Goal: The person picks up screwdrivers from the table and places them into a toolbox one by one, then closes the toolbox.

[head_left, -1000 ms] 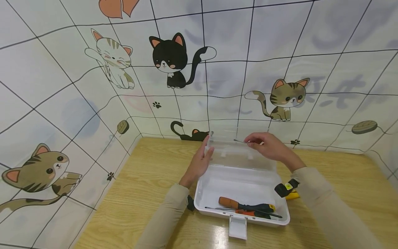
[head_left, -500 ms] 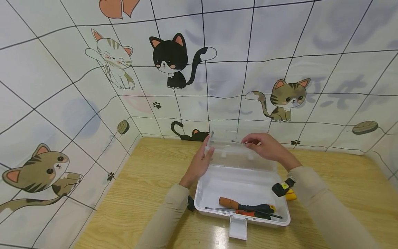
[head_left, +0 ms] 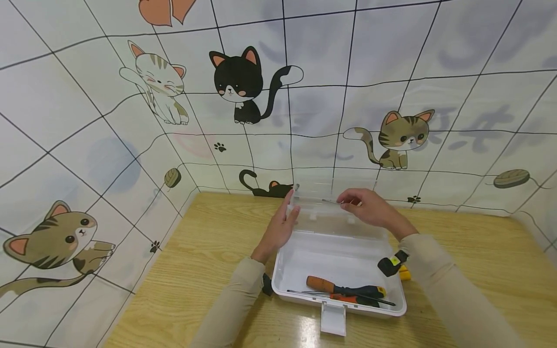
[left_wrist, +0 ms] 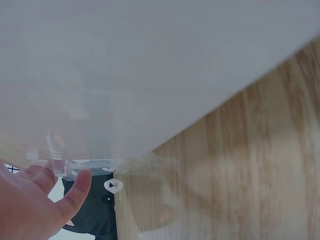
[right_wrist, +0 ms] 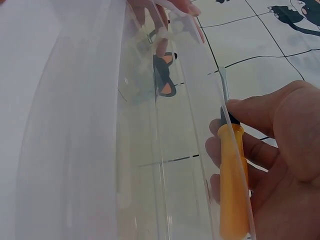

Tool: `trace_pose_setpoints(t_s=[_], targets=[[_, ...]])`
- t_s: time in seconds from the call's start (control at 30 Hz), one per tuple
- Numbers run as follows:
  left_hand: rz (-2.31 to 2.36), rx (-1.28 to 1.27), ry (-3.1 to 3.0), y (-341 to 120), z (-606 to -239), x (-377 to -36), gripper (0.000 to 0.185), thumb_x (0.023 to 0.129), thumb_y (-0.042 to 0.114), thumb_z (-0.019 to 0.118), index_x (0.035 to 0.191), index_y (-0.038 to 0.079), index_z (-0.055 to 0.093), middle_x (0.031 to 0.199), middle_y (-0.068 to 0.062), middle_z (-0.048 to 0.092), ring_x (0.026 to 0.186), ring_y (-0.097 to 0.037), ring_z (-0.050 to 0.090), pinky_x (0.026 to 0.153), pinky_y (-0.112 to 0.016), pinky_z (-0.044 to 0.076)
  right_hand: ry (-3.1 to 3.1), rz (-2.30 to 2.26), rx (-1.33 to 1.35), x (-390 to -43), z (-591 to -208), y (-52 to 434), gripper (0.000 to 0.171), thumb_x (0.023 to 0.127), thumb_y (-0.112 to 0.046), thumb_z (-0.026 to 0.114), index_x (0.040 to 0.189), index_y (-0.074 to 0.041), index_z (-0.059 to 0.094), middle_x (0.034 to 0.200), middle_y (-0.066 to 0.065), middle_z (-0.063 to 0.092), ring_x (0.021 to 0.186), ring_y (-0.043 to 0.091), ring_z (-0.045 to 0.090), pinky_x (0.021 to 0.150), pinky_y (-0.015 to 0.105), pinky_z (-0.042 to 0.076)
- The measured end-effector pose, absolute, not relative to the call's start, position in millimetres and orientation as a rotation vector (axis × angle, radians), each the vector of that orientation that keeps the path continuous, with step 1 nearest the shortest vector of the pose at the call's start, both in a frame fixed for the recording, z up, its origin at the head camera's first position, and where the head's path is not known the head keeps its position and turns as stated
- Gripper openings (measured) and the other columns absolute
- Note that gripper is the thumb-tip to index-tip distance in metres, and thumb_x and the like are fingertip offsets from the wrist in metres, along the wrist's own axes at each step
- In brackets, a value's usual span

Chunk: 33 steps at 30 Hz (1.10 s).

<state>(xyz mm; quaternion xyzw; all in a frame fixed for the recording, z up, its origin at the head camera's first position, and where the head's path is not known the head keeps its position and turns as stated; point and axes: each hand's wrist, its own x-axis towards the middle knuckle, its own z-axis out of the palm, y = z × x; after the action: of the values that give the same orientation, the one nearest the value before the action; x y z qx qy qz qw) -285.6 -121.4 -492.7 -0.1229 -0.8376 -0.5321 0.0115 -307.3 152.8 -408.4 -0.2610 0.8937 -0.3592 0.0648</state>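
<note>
A white plastic toolbox (head_left: pixel 313 256) stands with its clear lid (head_left: pixel 330 223) raised at the back. My left hand (head_left: pixel 278 231) holds the lid at its left edge, the thumb in front and the fingers at the rim. In the right wrist view, my right hand (right_wrist: pixel 280 135) grips a small flat-blade screwdriver with an orange-yellow handle (right_wrist: pixel 232 185), partly seen through the clear lid. Its blade points left in the head view, close to the lid's upper part. Inside the toolbox lie a screwdriver with a brown-and-black handle (head_left: pixel 322 283) and a red-and-black one (head_left: pixel 345 297).
The toolbox's white latch (head_left: pixel 333 319) hangs down at the front. A yellow object (head_left: pixel 405 273), mostly covered by my right wrist, lies beside the toolbox on the wooden table (head_left: pixel 209 232). A cat-patterned wall covering (head_left: pixel 322 111) rises behind.
My right hand has shifted slightly left and down with the small screwdriver. My left hand and the toolbox have stayed where they were.
</note>
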Motion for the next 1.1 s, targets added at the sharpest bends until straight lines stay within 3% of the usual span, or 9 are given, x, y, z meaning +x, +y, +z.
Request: trace_pose_setpoints(t_s=[0.27, 0.63, 0.93, 1.1], targets=[[-1.651, -0.38, -2.621, -121.3, -491.6, -284.7, 0.067, 0.103, 0.057, 0.037, 0.16, 0.034, 0.011, 0.163, -0.004, 0.024, 0.106, -0.031, 0.069, 0.099, -0.054, 0.046, 2.699, -1.085, -0.787, -305.6, -411.6, 151.2, 0.018, 0.099, -0.007, 0.059, 0.113, -0.003, 0.068, 0.105, 0.01, 0.068, 0.095, 0.025, 0.06, 0.078, 0.037, 0.051], [-1.646, -0.379, -2.626, -120.9, -491.0, -284.3, 0.062, 0.103, 0.056, 0.036, 0.158, 0.042, 0.011, 0.164, -0.002, 0.022, 0.106, -0.032, 0.069, 0.099, -0.054, 0.047, 2.7, -1.097, -0.784, -302.8, -414.7, 149.0, 0.018, 0.1, -0.008, 0.057, 0.114, -0.003, 0.067, 0.106, 0.011, 0.067, 0.096, 0.026, 0.059, 0.08, 0.038, 0.05], [-1.639, -0.387, -2.616, -120.2, -490.9, -284.4, 0.065, 0.104, 0.055, 0.037, 0.16, 0.034, 0.012, 0.163, -0.004, 0.024, 0.105, -0.031, 0.069, 0.097, -0.054, 0.048, 2.694, -1.102, -0.766, -301.9, -415.8, 149.6, 0.019, 0.1, -0.007, 0.056, 0.116, -0.003, 0.065, 0.105, 0.012, 0.067, 0.095, 0.025, 0.059, 0.079, 0.037, 0.05], [-1.635, -0.363, -2.627, -119.9, -491.4, -285.1, 0.065, 0.103, 0.057, 0.037, 0.16, 0.036, 0.012, 0.163, -0.002, 0.023, 0.106, -0.032, 0.069, 0.098, -0.054, 0.047, 2.698, -1.094, -0.765, -303.6, -417.1, 150.5, 0.019, 0.1, -0.007, 0.056, 0.116, -0.004, 0.065, 0.104, 0.01, 0.067, 0.095, 0.025, 0.058, 0.078, 0.037, 0.05]])
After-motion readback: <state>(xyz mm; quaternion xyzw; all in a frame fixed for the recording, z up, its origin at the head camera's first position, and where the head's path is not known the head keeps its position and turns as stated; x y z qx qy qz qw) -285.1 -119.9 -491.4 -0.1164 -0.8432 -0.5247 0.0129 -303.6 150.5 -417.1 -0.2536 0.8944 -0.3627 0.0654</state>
